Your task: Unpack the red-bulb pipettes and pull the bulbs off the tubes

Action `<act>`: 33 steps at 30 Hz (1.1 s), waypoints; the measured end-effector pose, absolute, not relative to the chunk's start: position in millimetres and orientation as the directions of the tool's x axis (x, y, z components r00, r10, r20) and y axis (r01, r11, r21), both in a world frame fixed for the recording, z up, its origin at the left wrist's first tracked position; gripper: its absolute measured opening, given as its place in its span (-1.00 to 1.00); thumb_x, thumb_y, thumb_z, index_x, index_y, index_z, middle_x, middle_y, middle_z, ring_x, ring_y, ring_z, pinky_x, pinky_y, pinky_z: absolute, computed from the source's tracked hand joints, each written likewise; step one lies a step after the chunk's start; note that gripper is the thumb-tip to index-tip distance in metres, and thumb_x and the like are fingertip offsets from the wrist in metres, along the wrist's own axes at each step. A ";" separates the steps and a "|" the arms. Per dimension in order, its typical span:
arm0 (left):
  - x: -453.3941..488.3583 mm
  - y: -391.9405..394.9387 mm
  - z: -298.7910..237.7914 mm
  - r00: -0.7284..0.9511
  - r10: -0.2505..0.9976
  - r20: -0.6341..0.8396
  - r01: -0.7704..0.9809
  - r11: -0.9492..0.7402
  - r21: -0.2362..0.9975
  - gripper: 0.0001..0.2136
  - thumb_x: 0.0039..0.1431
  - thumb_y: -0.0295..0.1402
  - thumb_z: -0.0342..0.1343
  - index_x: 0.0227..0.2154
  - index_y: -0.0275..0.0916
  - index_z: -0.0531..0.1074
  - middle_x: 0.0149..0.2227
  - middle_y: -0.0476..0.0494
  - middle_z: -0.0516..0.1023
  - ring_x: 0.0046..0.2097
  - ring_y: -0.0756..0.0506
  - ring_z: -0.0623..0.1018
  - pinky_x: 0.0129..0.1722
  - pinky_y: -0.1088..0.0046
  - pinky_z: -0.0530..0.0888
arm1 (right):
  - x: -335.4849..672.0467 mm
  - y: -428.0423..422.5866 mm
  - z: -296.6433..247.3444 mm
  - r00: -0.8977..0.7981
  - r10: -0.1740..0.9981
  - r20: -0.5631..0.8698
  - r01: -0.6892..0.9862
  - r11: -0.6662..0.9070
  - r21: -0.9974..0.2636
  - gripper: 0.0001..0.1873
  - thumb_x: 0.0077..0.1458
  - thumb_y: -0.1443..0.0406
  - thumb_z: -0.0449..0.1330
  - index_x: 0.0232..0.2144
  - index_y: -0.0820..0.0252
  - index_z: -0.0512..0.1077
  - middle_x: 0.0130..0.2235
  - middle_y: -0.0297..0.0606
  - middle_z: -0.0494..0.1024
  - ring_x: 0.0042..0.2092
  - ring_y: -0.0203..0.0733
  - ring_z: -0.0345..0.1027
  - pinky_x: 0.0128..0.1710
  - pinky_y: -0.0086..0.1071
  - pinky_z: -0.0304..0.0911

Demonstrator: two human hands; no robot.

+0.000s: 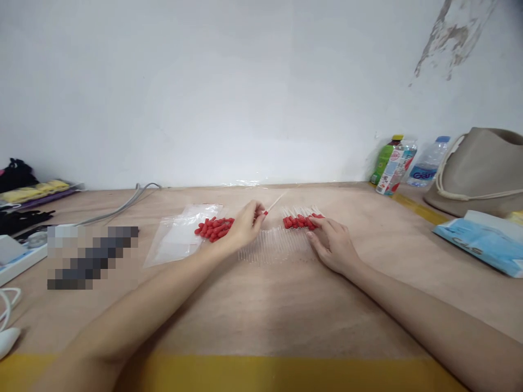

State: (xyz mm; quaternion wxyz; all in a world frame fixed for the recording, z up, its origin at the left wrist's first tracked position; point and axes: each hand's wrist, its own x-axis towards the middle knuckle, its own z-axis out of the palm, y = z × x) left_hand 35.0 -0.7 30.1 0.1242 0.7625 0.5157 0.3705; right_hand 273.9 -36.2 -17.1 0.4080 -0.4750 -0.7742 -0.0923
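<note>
My left hand (248, 226) is closed in a pinch on a thin pale stick (277, 203) with a red end, held slanting up to the right. Beside that hand, partly behind it, lies a pile of small red caps (212, 228). My right hand (333, 242) rests at the right end of a row of red-ended sticks (300, 221), its fingers stretched out and touching the red ends, thumb apart. Between my hands, a row of thin clear tubes (269, 247) lies side by side on the table.
Clear plastic bags (171, 242) lie left of the red pile. A white power strip (28, 258) and grey cable (122, 206) are at the left. Bottles (392, 166), a grey-brown bag (478, 169) and a blue tissue pack (482, 245) stand or lie at the right.
</note>
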 end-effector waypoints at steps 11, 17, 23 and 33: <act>-4.0 -60.1 -0.5 0.495 0.441 0.749 0.565 -0.818 0.108 -0.96 0.14 -0.50 -0.02 -0.35 -0.25 0.27 -0.38 -0.08 0.40 -0.32 0.00 0.40 -0.31 0.48 0.39 | 254.2 -53.8 -9.9 -0.502 0.442 0.743 0.650 0.760 -0.013 -0.59 0.07 0.19 0.07 -0.03 0.20 0.26 -0.08 -0.10 0.41 -0.07 -0.10 0.26 -0.02 -0.11 0.04; 7.5 -61.1 -9.3 0.536 0.379 0.754 0.492 -0.867 0.086 -0.93 0.14 -0.50 -0.03 -0.33 -0.25 0.31 -0.34 -0.11 0.45 -0.28 0.00 0.44 -0.28 0.48 0.42 | 237.9 -60.8 -8.9 -0.534 0.432 0.727 0.636 0.771 0.010 -0.75 0.10 0.23 0.06 -0.17 0.16 0.38 -0.18 -0.18 0.48 -0.14 -0.16 0.28 -0.03 -0.12 0.03; 11.0 -65.3 -9.7 0.541 0.369 0.756 0.474 -0.876 0.088 -0.92 0.14 -0.48 -0.01 -0.30 -0.25 0.33 -0.32 -0.11 0.47 -0.27 0.00 0.46 -0.25 0.49 0.43 | 230.0 -61.7 -10.0 -0.559 0.402 0.725 0.593 0.805 0.010 -0.84 0.12 0.31 0.05 -0.29 0.13 0.42 -0.38 -0.32 0.52 -0.23 -0.25 0.30 0.01 -0.16 -0.03; 15.7 -61.6 -6.8 0.615 0.400 0.679 0.461 -0.882 0.102 -0.87 0.16 -0.40 0.01 -0.25 -0.25 0.39 -0.28 -0.16 0.50 -0.17 -0.07 0.46 -0.15 0.35 0.43 | 226.7 -64.9 -9.8 -0.562 0.370 0.740 0.562 0.827 0.013 -0.82 0.12 0.27 0.06 -0.28 0.14 0.44 -0.40 -0.33 0.52 -0.25 -0.26 0.29 0.02 -0.17 -0.04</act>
